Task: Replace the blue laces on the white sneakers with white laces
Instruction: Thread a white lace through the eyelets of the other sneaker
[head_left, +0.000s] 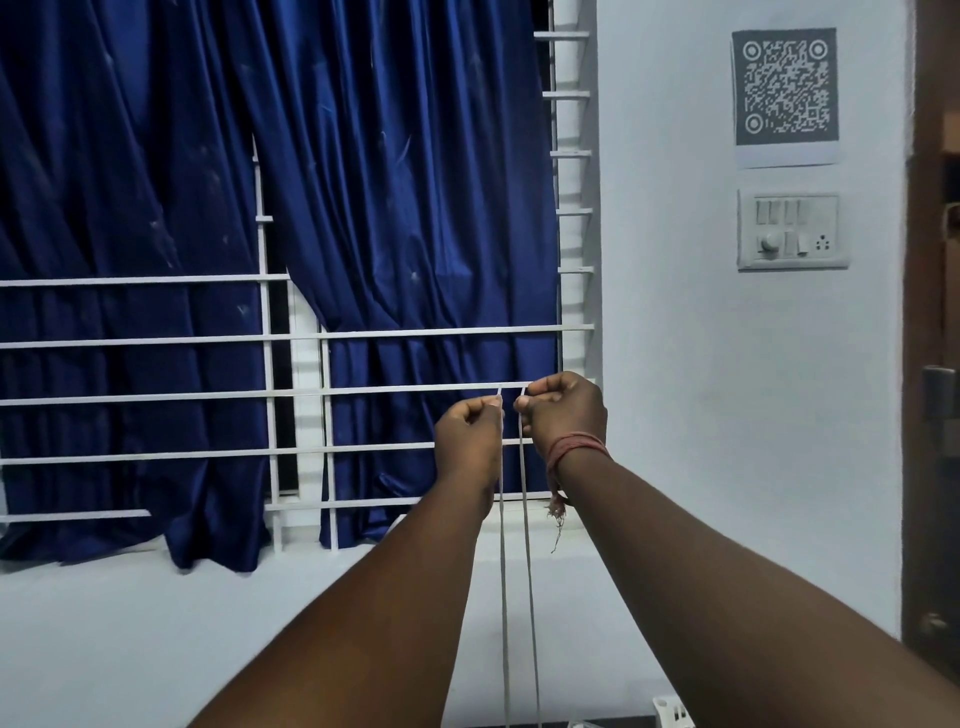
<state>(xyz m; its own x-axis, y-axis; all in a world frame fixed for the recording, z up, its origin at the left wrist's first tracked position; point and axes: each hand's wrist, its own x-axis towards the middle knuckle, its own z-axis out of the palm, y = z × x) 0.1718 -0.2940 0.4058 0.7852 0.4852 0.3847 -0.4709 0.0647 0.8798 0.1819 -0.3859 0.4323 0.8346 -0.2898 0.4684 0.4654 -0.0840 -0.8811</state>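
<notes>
— Both forearms reach up from the bottom edge, side by side. What are the hands doing?

— Each one pinches an end of the white lace (525, 571). The left hand (467, 441) has its fingers curled, thumb and forefinger nipping one end; the right hand (563, 410) does the same with the other end, just beside it. The two hands are near each other but apart.

— And the lace itself?

— Two pale strands hang straight down from the pinches, close together, between the forearms, and run out of view at the bottom edge. Their short tips stick up above the fingers.

— Anything on the wrists?

— A reddish thread band (574, 447) wraps the right wrist, with a frayed tail dangling below it.

— What is behind?

— A white window grille (156, 340) with dark blue curtains (389, 182) behind its bars, a white wall, a QR code sheet (784, 93) above a switch panel (792, 231) — and a brown door (932, 364) at the far right. The sneakers are not in view.
</notes>
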